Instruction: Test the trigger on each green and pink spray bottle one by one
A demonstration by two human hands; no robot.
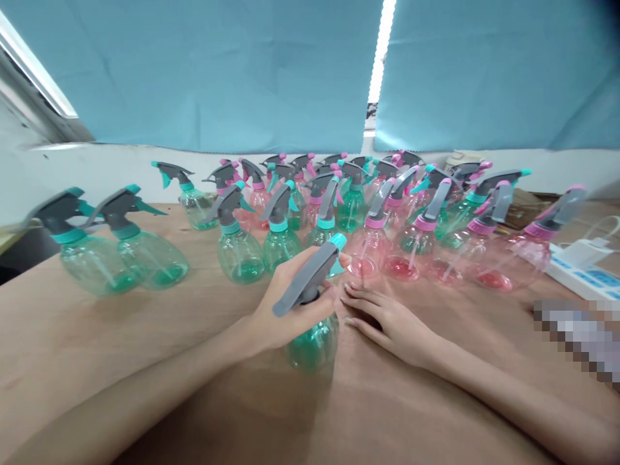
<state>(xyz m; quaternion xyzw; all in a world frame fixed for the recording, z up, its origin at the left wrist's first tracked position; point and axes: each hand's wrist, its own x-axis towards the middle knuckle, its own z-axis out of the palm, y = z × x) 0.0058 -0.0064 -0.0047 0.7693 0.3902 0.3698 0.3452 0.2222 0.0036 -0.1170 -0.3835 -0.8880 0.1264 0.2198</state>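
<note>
My left hand (285,290) is closed round the neck of a green spray bottle (314,345), just under its grey trigger head with a turquoise nozzle. The bottle is nearly upright at the middle front of the table. Beside it, to the right, my right hand (387,316) rests low over the tabletop with fingers stretched out and nothing in them. Its fingertips come close to the green bottle; whether they touch it I cannot tell. Just beyond my hands stand a pink spray bottle (364,255) and another green spray bottle (277,248).
Several green and pink spray bottles stand in rows across the wooden table (62,342). Two green ones (152,261) are apart at the left. A white power strip (581,271) with a plugged-in charger lies at the right edge. Blue sheeting (232,71) covers the window behind.
</note>
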